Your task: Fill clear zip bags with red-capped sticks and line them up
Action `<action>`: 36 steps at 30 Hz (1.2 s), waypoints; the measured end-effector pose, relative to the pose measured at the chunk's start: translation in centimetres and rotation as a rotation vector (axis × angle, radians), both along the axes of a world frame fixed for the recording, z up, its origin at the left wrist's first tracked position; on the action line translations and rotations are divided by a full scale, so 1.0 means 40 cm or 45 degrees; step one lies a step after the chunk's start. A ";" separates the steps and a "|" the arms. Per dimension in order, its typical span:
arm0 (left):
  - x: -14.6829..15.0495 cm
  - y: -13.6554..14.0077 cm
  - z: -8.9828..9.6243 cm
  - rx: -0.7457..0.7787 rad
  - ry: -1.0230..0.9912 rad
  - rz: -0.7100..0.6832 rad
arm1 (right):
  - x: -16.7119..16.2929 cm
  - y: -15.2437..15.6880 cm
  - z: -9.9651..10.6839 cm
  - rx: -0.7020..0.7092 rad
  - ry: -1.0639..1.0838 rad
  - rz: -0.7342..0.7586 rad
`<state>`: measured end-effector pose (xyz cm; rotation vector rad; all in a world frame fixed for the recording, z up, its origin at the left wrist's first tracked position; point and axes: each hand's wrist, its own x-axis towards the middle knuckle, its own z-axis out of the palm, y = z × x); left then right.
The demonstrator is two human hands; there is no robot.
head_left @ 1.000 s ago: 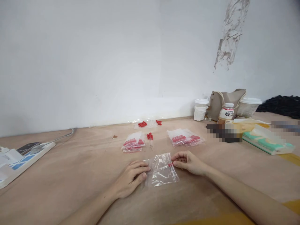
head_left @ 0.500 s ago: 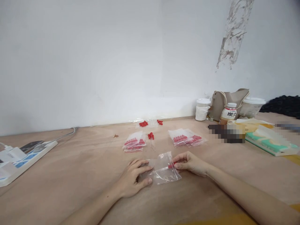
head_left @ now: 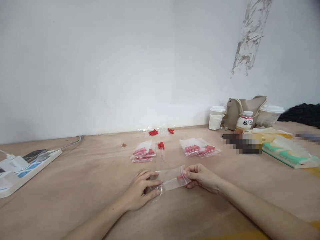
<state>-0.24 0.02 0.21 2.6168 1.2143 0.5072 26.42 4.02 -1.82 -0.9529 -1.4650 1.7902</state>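
Note:
A clear zip-lock bag (head_left: 170, 177) lies on the table between my hands. Inside its right end shows a red piece (head_left: 180, 177) with thin pale leads, like an LED. My right hand (head_left: 200, 176) pinches the bag's right end between thumb and fingers. My left hand (head_left: 143, 190) rests spread over the bag's left end, fingertips lying on the plastic. Beyond them are loose red LEDs (head_left: 161, 146) with thin wire legs. Filled zip-lock bags with red pieces lie to their left (head_left: 143, 151) and others to their right (head_left: 192, 149).
More red pieces (head_left: 153, 132) lie on clear plastic by the wall. A power strip (head_left: 30, 173) with plugs sits at left. At right stand a lidded cup (head_left: 216, 118), a bottle (head_left: 244, 122), a grey bag (head_left: 231, 113) and a green tissue pack (head_left: 287, 153).
The bag's right end has dropped flatter, and the red piece now shows inside it. My right hand has changed its grip onto the bag's edge; my left hand has barely moved.

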 end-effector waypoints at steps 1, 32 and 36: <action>0.000 0.000 -0.001 0.001 0.003 0.004 | -0.001 0.000 0.003 0.048 -0.044 -0.020; -0.015 0.002 0.005 -0.163 -0.061 -0.109 | 0.040 0.012 0.001 0.186 -0.351 -0.162; -0.017 0.005 -0.005 -0.109 -0.041 -0.056 | 0.046 0.062 0.018 0.512 -0.524 -0.418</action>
